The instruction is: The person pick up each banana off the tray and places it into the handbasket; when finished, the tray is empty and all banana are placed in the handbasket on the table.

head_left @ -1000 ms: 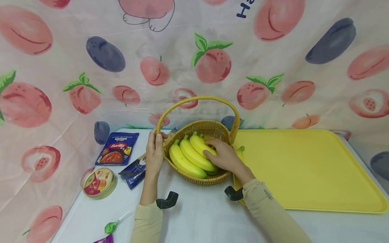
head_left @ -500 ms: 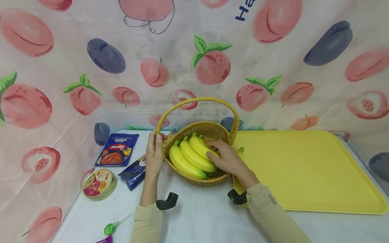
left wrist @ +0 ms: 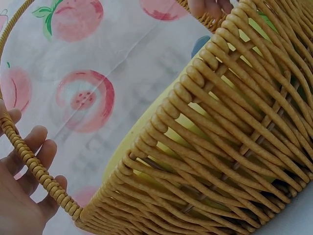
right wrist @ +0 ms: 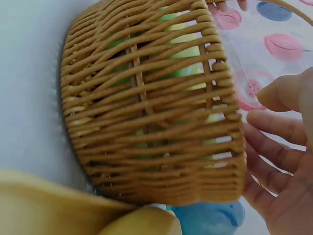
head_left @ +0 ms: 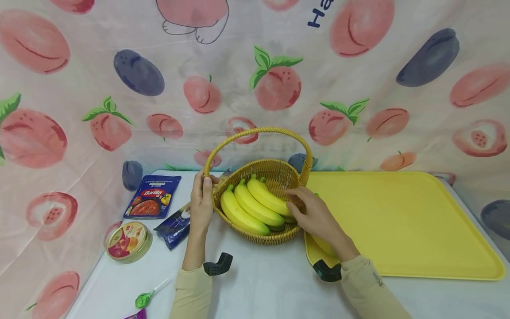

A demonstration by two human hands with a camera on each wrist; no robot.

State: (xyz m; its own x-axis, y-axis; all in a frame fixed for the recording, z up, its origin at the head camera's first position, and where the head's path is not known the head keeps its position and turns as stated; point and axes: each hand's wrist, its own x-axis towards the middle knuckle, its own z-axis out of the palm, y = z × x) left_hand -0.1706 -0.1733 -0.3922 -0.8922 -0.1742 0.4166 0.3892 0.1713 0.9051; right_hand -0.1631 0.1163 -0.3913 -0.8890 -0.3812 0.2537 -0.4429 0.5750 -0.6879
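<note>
A wicker basket (head_left: 263, 239) with an arched handle stands mid-table, holding several yellow bananas (head_left: 256, 206) with green tips. My left hand (head_left: 201, 199) grips the handle at its left base; in the left wrist view its fingers (left wrist: 45, 154) bend round the woven rod. At the basket's right rim is my right hand (head_left: 318, 217), its fingers relaxed and holding nothing. The right wrist view has those fingers (right wrist: 279, 128) beside the rim, apart from each other. Another banana (head_left: 323, 245) lies on the yellow tray (head_left: 406, 221), partly hidden beneath my right wrist.
The tray fills the table's right side. On the left are a blue Barilla pouch (head_left: 153, 197), a round tin (head_left: 129, 242), a dark blue packet (head_left: 173, 230) and a green lollipop (head_left: 143, 300). A fruit-print cloth (head_left: 279, 146) hangs close behind the basket.
My right hand has come off the rightmost banana and moved right and slightly down to the basket's rim. The left hand keeps its grip on the handle.
</note>
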